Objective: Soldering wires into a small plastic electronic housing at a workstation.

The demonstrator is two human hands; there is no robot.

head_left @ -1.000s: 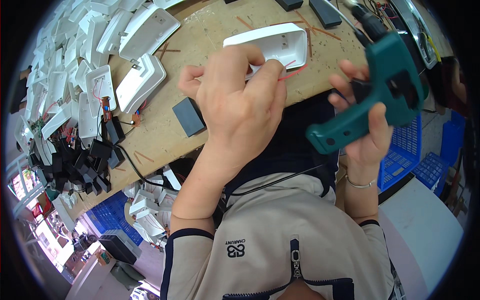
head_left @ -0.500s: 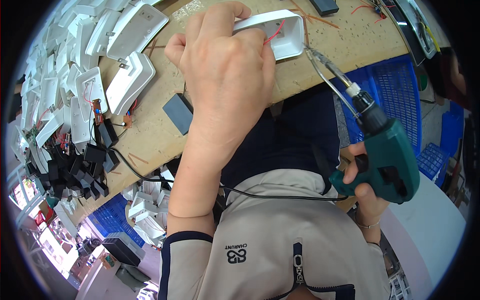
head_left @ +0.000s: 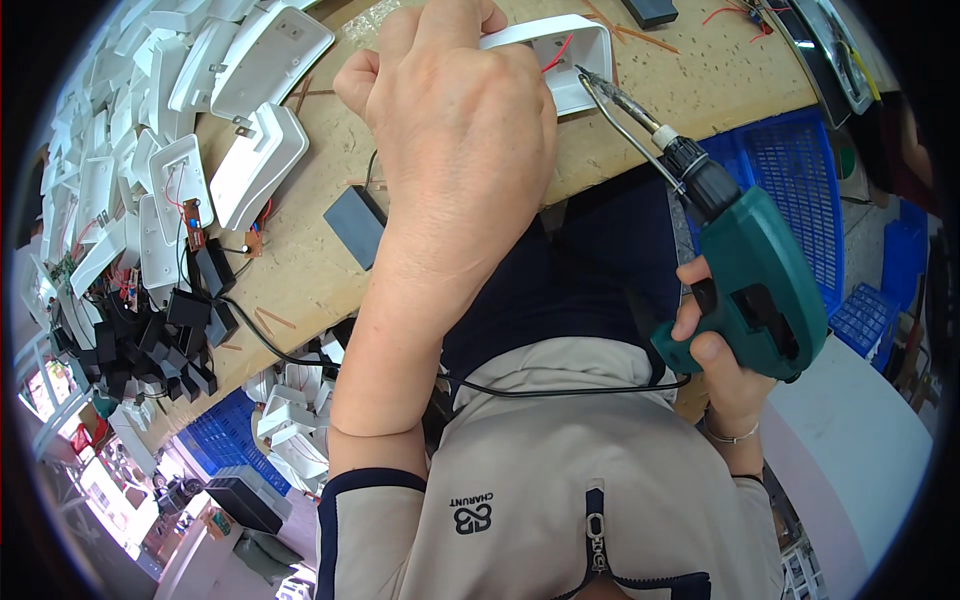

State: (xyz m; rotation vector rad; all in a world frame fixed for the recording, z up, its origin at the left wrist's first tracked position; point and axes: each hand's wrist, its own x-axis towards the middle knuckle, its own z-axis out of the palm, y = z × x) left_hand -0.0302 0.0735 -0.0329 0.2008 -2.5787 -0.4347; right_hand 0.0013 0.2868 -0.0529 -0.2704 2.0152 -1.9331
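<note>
My left hand (head_left: 465, 130) is closed around a white plastic housing (head_left: 597, 75) at the table's near edge. A red wire (head_left: 558, 53) shows inside the housing, and my fingertips are hidden behind the hand. In my right hand (head_left: 725, 365) is a green gun-shaped soldering iron (head_left: 765, 280), gripped by its handle with fingers near the trigger. Its hot tip and a thin metal feed tube point up and left, over the open right part of the housing. Whether the tip touches anything inside cannot be made out.
A heap of white housings (head_left: 262, 62) covers the table's left. Black blocks (head_left: 190, 307) with wires and small circuit boards lie in front of it. One dark grey block (head_left: 356, 226) lies beside my left wrist. The iron's black cable (head_left: 560, 393) crosses my lap. Blue crates (head_left: 790, 190) stand below the table.
The soldering iron has moved up and left, bringing its tip from beside the housing's right edge to over its inside. My left hand and the housing have shifted slightly.
</note>
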